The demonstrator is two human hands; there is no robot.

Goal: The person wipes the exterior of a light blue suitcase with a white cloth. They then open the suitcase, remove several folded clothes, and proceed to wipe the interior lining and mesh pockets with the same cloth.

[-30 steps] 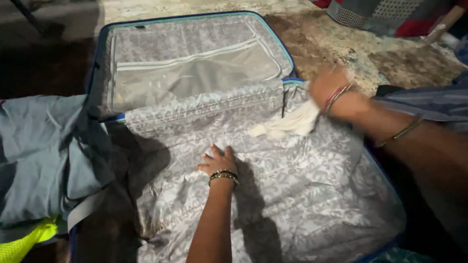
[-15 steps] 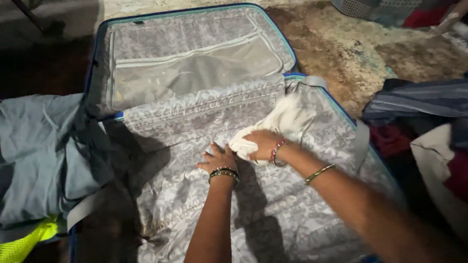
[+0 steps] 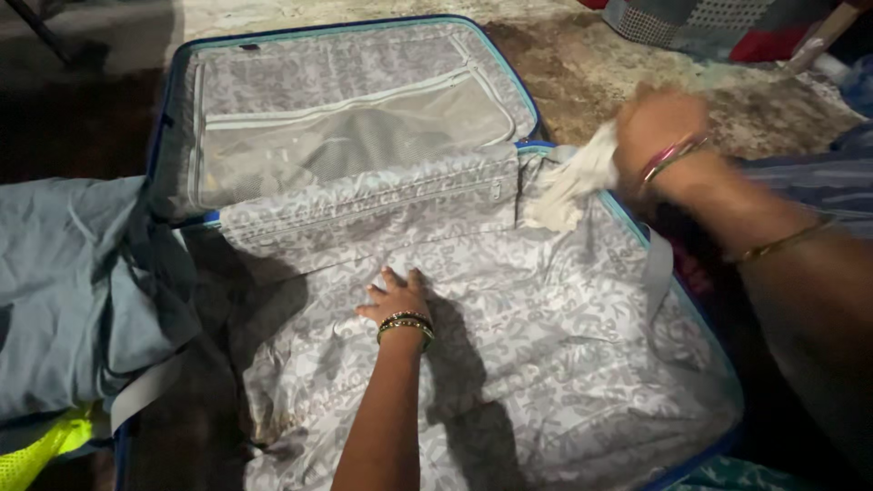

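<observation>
I am pressing my left hand [image 3: 393, 301] flat on the grey patterned lining [image 3: 546, 345] of the open suitcase [image 3: 173, 118], fingers spread a little and lying against the fabric near the middle of the lower half, empty. My right hand [image 3: 657, 127] is hanging over the suitcase's far right corner, blurred, its fingers closed around a white cloth [image 3: 573, 182]; the cloth is trailing down from my grip and its loose end is touching the lining just inside the blue rim. The lid half, with its mesh pocket [image 3: 355, 136], is lying open beyond my hands. A pale blue garment [image 3: 64, 291] is lying heaped to the left of the suitcase, with a bright yellow piece [image 3: 36, 455] beside it at the bottom corner.
</observation>
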